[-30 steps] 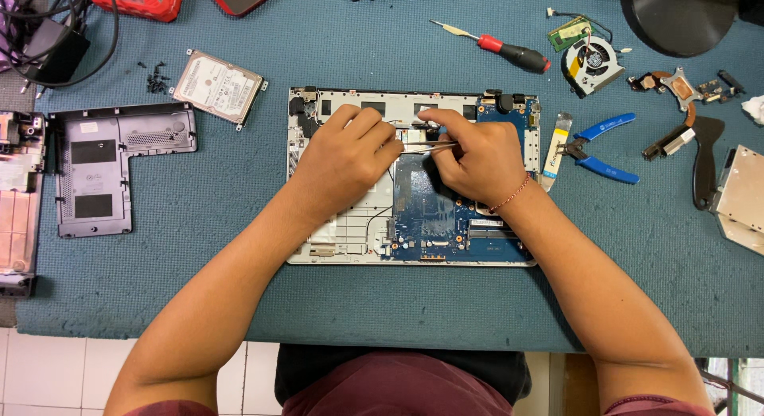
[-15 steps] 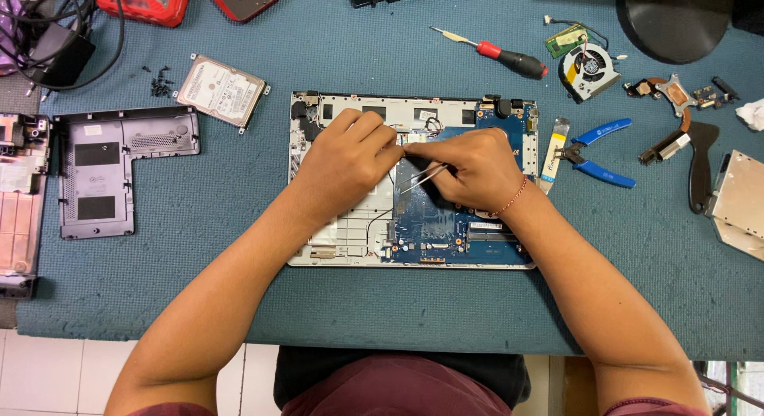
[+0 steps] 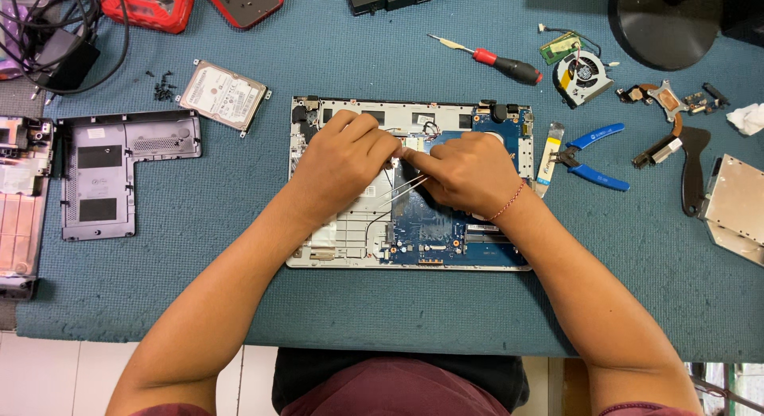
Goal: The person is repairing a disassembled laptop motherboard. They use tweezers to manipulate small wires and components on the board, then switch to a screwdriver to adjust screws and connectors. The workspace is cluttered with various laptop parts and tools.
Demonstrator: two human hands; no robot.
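A blue mat (image 3: 239, 265) covers most of the table, its near edge running just in front of the person's lap and its left edge stopping short of a strip of bare white surface. In the middle of the mat lies an opened laptop base (image 3: 342, 241), its blue circuit board (image 3: 434, 225) filling the right half. Toward the left edge rests a grey bottom cover (image 3: 111, 169), well apart from the base, with open mat between them. A round black stand (image 3: 660, 26) sits at the far right corner. A hard drive (image 3: 223, 94) lies just beyond the base's far left corner.

Both hands meet over the base's far half. The left hand (image 3: 342, 165) is curled, fingertips pressed down on the base. The right hand (image 3: 469, 173) pinches thin metal tweezers (image 3: 406, 189), fingers narrow around them, the tips slanting toward the near left.

Right of the base lie blue pliers (image 3: 593, 157), close to its edge; beyond them a red-handled screwdriver (image 3: 497, 64) and a small fan (image 3: 582, 75). The near strip of mat is open.
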